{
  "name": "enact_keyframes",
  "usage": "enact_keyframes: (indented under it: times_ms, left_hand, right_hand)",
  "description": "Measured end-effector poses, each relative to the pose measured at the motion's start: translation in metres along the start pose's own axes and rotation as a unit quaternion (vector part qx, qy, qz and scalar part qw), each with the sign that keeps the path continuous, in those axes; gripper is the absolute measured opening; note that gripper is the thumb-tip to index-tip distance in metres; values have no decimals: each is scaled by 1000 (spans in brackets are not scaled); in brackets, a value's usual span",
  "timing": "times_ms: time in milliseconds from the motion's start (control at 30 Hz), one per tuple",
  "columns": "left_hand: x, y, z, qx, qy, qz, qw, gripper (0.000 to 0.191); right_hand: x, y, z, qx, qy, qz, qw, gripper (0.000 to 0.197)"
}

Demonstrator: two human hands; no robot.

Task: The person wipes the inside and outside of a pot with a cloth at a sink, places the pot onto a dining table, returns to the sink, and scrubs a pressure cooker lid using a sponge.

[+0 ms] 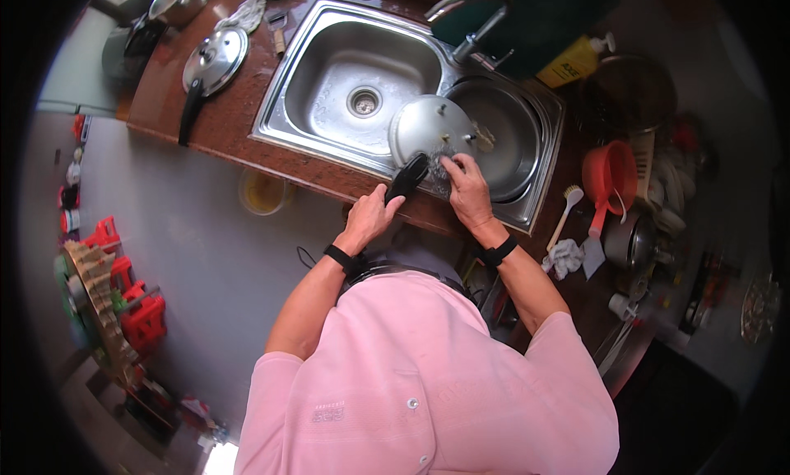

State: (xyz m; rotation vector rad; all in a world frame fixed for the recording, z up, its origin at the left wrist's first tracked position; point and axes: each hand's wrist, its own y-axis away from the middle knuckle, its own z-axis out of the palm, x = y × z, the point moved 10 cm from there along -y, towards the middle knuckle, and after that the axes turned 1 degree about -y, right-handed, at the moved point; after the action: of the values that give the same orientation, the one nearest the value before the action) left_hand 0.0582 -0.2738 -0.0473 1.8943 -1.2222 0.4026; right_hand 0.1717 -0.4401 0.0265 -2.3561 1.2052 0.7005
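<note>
My left hand [369,212] grips the black handle [407,178] of a round metal pressure-cooker lid [423,123]. The lid is tilted over the divider between the two bowls of a stainless steel sink [278,120]. Pinched in the fingers of my right hand [469,191] is a grey metal scouring pad [439,169], which touches the lid near its handle. Behind the lid, the right bowl holds a large round metal basin [515,160] with a pale scrap [484,136] in it. A drain strainer [364,101] shows in the left bowl.
A chrome faucet [472,43] rises behind the sink. Another pressure-cooker lid [216,61] and a peeler [279,33] lie left. To the right are a yellow pump bottle [571,61], a brush [566,212], a red plastic dipper [608,172] and a crumpled cloth [565,257].
</note>
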Motion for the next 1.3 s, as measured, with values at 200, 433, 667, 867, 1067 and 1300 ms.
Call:
enact_keyframes:
  times_ms: [200, 433, 667, 867, 1067, 1300]
  left_hand:
    - [13, 1, -20, 44, 13, 32, 998, 43]
    - [10, 1, -28, 64, -18, 32, 997, 42]
    - [6, 8, -34, 86, -23, 27, 996, 41]
    - [16, 15, -38, 97, -43, 45, 993, 38]
    - [11, 20, -37, 113, -41, 52, 991, 40]
    - [23, 21, -43, 133, -53, 65, 988, 38]
  right_hand:
    - [-61, -25, 29, -30, 119, -208, 970, 37]
    - [-74, -102, 59, -90, 119, -255, 955, 20]
    - [-87, -82, 65, -222, 16, -358, 907, 25]
    - [-40, -149, 70, -183, 61, -199, 961, 23]
    - [-75, -103, 82, -281, 28, -337, 898, 32]
    - [-47, -144, 80, -232, 41, -241, 942, 35]
